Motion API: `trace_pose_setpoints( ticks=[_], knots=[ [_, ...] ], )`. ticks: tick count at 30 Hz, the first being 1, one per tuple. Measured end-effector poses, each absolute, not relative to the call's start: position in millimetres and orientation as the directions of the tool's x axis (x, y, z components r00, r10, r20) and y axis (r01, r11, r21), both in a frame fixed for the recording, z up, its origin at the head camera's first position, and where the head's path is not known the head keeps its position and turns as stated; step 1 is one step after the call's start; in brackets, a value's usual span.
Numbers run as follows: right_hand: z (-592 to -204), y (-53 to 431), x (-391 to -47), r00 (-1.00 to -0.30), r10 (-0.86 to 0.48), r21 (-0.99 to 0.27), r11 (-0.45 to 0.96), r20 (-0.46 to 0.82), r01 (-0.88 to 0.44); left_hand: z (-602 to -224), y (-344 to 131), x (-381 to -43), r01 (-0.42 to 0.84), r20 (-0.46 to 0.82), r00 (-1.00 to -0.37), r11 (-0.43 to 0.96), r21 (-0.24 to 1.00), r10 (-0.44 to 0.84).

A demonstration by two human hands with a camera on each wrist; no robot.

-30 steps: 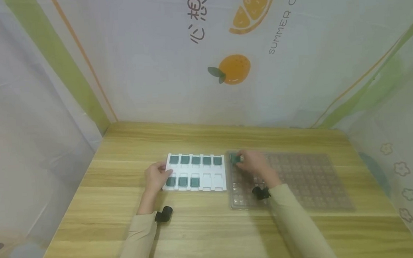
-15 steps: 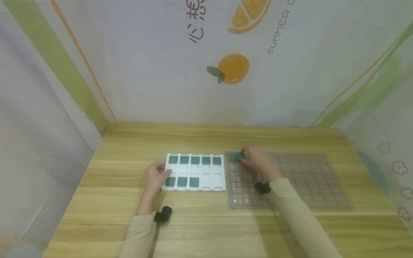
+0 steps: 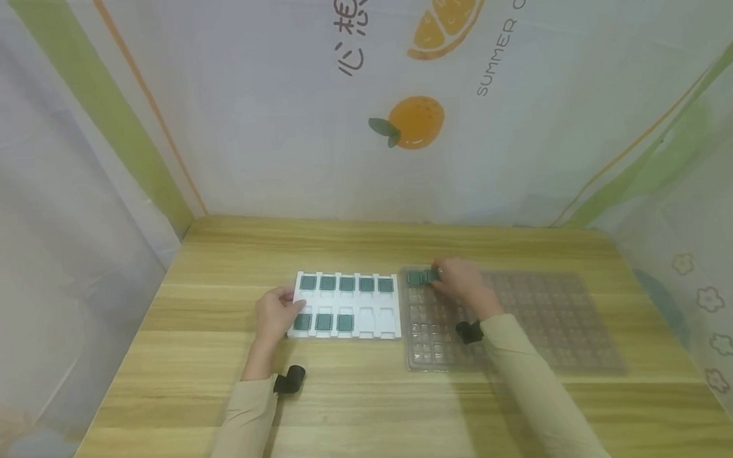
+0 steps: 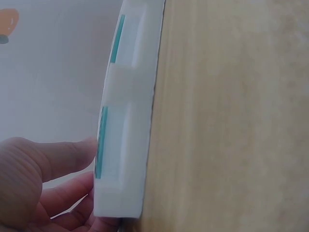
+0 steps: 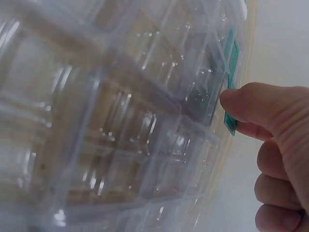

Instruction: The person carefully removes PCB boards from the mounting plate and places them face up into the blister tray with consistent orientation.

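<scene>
Through my head view, the right hand [image 3: 464, 286] has shifted a little to the right along the back edge of the transparent plastic tray [image 3: 427, 367]. A second ago its fingers were over the back left corner compartment; now a green chip [image 3: 415, 277] shows uncovered there, and the hand is at the neighbouring compartment. I take it that the work has gone on to a second spot, though I cannot tell whether the held green chip [image 3: 431, 275] is being set down or lifted. My right wrist view shows it pinched between thumb and forefinger, tilted on edge, the other fingers curled.

The left hand [image 3: 275, 315] grips the left edge of the white tray [image 3: 346, 302], thumb on top, fingers beneath; this has not changed. Nor has its load: five chips in the back row [image 3: 347, 284], three in the front row [image 3: 324, 322], and two recesses [image 3: 378, 320] of bare white at the front right corner.

The chips are thin, flat and square, with a fine pattern at their borders. The white tray looks matt and thick-walled, notched along its edges. The transparent one is glossy, moulded in ridged pockets, and lies on the wood-grain worktop [image 3: 367, 427].
</scene>
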State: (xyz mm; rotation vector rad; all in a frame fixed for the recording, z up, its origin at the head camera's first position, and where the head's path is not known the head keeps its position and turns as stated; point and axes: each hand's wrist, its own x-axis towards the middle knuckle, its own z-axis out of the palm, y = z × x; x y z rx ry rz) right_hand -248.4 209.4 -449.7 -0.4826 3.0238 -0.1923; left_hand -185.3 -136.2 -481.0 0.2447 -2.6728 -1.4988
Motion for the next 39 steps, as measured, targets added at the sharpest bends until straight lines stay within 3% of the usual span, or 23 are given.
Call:
trace_pose_setpoints(
  ticks=[39],
  knots=[
    [-451.8,212.3,-242.9,-0.942,-0.335,-0.129,0.935,-0.008,-0.331,-482.6,-136.4,-184.5,-0.084,0.003,-0.987,0.522,0.849,-0.163]
  ],
)
